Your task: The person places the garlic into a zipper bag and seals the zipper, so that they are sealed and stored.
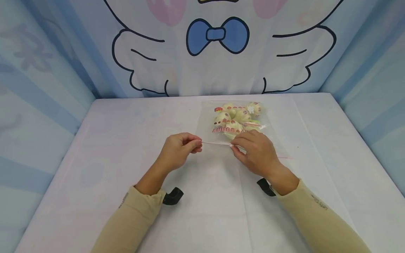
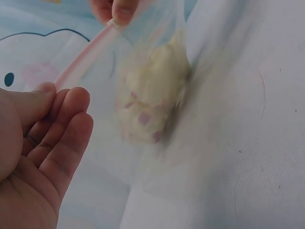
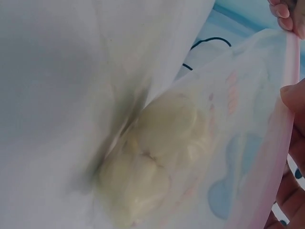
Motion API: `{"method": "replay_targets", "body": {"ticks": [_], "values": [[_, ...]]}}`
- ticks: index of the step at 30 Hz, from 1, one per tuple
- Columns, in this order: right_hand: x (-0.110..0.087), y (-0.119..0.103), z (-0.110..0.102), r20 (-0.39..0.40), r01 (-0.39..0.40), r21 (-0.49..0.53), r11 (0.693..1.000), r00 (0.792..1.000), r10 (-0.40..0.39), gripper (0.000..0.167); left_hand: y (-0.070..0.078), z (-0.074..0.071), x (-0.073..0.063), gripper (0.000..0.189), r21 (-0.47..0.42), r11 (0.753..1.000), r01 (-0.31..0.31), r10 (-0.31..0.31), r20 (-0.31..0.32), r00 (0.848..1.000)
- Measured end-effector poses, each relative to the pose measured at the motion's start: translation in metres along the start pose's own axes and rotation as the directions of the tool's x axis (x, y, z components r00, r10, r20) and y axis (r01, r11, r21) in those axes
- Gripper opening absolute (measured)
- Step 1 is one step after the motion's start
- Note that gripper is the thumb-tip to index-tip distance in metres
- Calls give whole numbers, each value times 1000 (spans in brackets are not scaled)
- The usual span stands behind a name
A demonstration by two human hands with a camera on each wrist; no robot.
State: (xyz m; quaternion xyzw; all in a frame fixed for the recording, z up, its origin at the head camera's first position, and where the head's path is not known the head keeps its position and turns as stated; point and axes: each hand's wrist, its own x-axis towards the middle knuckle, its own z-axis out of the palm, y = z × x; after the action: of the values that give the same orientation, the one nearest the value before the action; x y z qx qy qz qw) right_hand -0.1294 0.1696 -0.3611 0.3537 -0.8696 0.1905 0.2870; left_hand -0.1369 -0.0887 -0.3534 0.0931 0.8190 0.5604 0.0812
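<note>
A clear zip bag (image 1: 272, 137) with red print and a pink zip edge (image 2: 85, 58) lies on the table. Inside it are several round, pale yellow-green things (image 1: 233, 117) with purple-red spots, of a kind I cannot tell. My left hand (image 1: 179, 149) pinches one end of the zip edge between thumb and forefinger. Farther along the same edge, my right hand (image 1: 257, 151) pinches it at a small white piece (image 2: 110, 22). The strip between the hands is stretched straight. In the right wrist view the bag's top edge rises off the tabletop while its contents rest low down.
A white cloth covers the table (image 1: 126, 140), creased on the right. Behind stands a curtain (image 1: 218, 70) with a cartoon figure and blue bow, and blue-white curtains (image 1: 38, 105) flank both sides. Black wrist pieces (image 1: 173, 196) stick out beside the cuffs.
</note>
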Motion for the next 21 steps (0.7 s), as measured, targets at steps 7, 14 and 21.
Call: {"method": "replay_targets", "body": {"ticks": [7, 14, 21], "values": [[-7, 4, -7, 20, -7, -23, 1000, 1000, 7, 16, -3, -1, 0, 12, 13, 1000, -3, 3, 3, 1000], [-11, 6, -14, 44, -31, -56, 998, 998, 34, 17, -1, -4, 1, 12, 14, 1000, 11, -10, -8, 1000], [-18, 11, -20, 68, -63, -69, 996, 995, 67, 14, 0, -6, 1, 13, 15, 1000, 24, -24, -14, 1000]]}}
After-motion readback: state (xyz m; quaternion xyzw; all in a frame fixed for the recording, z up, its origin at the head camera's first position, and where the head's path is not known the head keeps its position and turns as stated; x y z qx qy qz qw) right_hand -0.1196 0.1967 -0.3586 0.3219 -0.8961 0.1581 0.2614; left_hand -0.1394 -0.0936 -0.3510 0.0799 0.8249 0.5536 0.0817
